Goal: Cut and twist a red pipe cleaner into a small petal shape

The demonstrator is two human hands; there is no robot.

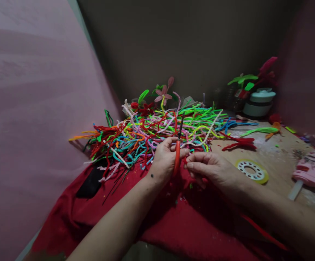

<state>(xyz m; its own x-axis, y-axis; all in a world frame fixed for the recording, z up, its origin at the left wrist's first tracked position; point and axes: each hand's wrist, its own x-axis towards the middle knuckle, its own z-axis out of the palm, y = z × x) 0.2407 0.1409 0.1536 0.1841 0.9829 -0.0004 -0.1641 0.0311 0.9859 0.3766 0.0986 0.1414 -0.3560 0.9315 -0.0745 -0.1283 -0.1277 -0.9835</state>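
My left hand [164, 157] is closed around a pair of scissors [177, 154] with an orange-red handle. Their dark blades point away from me and look closed together. Just to the right, my right hand [208, 165] pinches the end of a red pipe cleaner [185, 161] between thumb and fingers, close to the left thumb. Whether the left fingertips also touch that red end I cannot tell. Beyond both hands lies a big tangled heap of pipe cleaners [146, 134] in many colours.
Red cloth [168, 221] covers the near side. On the tabletop at right are a yellow tape roll [252, 171], a pink glue gun [313, 168], red pipe-cleaner pieces [240, 142] and a lidded jar [259, 103]. A pink pipe-cleaner flower [163, 95] stands behind the heap.
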